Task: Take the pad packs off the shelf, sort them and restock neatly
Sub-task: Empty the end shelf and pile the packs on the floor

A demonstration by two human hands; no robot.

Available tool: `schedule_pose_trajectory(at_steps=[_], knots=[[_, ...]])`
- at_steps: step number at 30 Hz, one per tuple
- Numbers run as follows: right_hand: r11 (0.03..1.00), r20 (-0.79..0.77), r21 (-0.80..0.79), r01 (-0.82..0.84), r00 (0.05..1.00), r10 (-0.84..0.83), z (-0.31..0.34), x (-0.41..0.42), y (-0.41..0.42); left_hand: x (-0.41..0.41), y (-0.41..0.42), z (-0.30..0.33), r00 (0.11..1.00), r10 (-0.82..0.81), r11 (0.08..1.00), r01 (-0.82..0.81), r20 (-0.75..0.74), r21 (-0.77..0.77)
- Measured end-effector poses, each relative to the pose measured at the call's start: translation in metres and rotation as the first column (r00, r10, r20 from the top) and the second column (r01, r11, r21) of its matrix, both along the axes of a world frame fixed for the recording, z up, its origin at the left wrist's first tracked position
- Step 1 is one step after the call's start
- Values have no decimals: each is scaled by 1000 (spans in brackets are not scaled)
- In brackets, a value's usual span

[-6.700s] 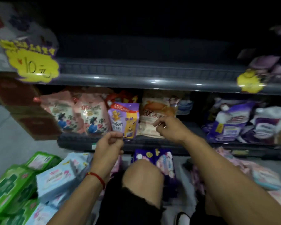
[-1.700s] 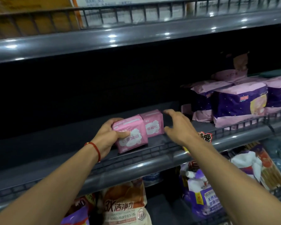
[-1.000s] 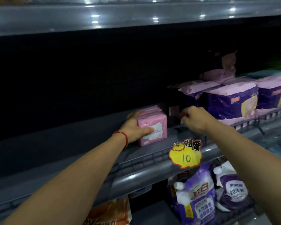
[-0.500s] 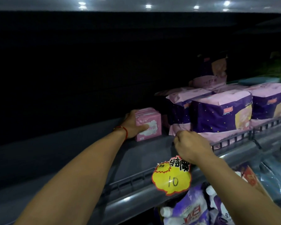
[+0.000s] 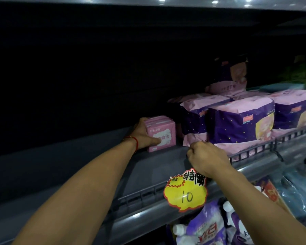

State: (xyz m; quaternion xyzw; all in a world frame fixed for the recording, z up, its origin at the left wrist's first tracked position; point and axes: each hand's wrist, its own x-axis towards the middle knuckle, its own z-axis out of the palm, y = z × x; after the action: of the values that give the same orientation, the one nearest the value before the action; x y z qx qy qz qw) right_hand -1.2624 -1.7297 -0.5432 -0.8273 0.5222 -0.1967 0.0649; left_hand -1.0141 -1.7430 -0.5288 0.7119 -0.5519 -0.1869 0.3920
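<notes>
Just left of frame centre, the left hand [image 5: 145,135] grips the small pink pad packs [image 5: 162,133], its thumb lying across the white cloud-shaped label on the front face and its fingers wrapped round the far left side; a red string bracelet [image 5: 133,139] circles the wrist. The packs stand upright in a tight row on the grey shelf [image 5: 88,167], and their front print is too blurred to read beyond a few pink characters. Lower and to the right, the right hand [image 5: 208,159] is curled into a loose fist above the shelf's wire front rail [image 5: 251,152], knuckles toward the camera; whether it pinches anything cannot be told. Just beyond it, right of the pink packs, stand larger purple-and-pink pad packs [image 5: 240,124] with star print and a small red brand tag that is illegible, and more of them are stacked behind. Below the right wrist, a yellow price tag [image 5: 185,195] hangs from the rail, handwritten "10" under bold black characters. At the lower right edge, purple detergent pouches [image 5: 207,228] sit on the shelf beneath.
</notes>
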Motion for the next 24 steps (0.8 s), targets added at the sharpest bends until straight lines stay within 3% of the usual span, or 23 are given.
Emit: schedule_pose_trajectory(at_steps=[14, 16, 18, 21, 24], knots=[[1000, 6, 17, 1, 1000, -1, 1, -1, 2, -2, 46, 18, 968, 22, 1000, -23, -251, -4], [999, 81, 35, -2, 997, -1, 4, -5, 6, -2, 73, 28, 961, 124, 991, -132, -249, -18], [997, 259, 48, -56, 965, 42, 12, -12, 12, -1, 109, 40, 963, 218, 971, -230, -156, -62], [990, 445, -45, -134, 884, 140, 31, -25, 38, -10, 185, 55, 974, 225, 952, -226, -28, -207], [962, 493, -164, -219, 826, 272, 46, -28, 88, -25, 276, 59, 979, 205, 940, -201, -14, -276]])
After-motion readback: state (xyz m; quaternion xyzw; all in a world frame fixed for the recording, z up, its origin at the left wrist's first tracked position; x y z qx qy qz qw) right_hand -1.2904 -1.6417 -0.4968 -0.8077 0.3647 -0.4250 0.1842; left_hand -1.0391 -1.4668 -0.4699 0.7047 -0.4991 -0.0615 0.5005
